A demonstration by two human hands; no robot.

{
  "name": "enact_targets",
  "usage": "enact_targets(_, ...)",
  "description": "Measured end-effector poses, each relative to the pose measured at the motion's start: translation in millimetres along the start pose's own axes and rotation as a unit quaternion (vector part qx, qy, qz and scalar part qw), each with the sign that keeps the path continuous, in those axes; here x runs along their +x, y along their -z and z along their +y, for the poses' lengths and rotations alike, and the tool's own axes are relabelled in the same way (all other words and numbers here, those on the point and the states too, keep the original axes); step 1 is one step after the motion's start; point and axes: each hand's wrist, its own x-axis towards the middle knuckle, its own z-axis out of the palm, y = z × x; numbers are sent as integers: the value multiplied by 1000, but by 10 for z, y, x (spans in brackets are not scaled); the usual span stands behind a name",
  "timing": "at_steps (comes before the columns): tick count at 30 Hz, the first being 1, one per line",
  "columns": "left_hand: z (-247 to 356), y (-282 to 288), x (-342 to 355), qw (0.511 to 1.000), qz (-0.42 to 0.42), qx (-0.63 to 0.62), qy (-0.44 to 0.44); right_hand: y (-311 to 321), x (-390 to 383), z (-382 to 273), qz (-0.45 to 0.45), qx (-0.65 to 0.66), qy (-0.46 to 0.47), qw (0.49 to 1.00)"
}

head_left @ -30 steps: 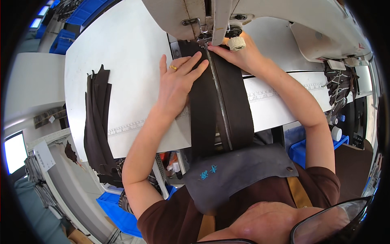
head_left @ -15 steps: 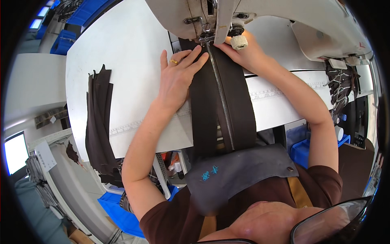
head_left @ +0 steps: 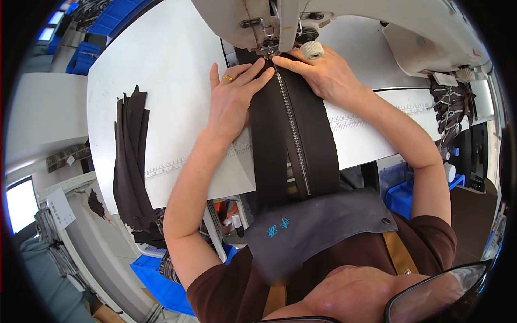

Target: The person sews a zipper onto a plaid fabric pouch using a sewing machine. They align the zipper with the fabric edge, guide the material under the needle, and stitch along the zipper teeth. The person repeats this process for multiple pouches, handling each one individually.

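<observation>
A long dark brown fabric strip (head_left: 315,140) with a silver zipper (head_left: 293,132) down its middle runs from the table edge up under the foot of a white sewing machine (head_left: 280,24). My left hand (head_left: 234,94), a gold ring on one finger, lies flat on the left half of the strip, fingertips near the needle. My right hand (head_left: 323,72) presses the right half just below the machine's head. Both hands pin the fabric to the white table (head_left: 172,70).
A stack of dark brown strips (head_left: 132,161) hangs over the table's left edge. More dark pieces and clips (head_left: 449,105) lie at the right. Blue bins (head_left: 161,277) stand under the table; another blue bin (head_left: 401,194) is at the right.
The fabric strip has fed further up under the machine's foot. Both hands have slid forward with it toward the needle, staying flat on it.
</observation>
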Motion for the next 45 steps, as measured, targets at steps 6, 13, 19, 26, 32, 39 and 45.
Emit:
enact_targets(6,-38,8,-10,1000,-10,-2,5,-24,-7,86,-4,164,-34,986)
enact_targets(13,491,184,-920,991,-70,-65,90,822,-804,-360,-174,338,-30,924)
enact_targets(19,989,25,-1320,999,-32,17,-31,686,-1085,-751,-110,137,114,978)
enact_targets(26,970,74,-1287,999,-21,-16,-25,931,-942,-717,-227,224,95,943)
enact_targets(32,943,61,-1305,998,2,-63,-19,565,-833,-831,-78,189,34,978)
enact_targets(39,879,39,-1323,995,31,-90,-24,481,-850,-886,-54,155,42,985)
enact_targets(45,903,33,-1304,995,48,-81,-20,449,-852,-916,-41,149,43,987)
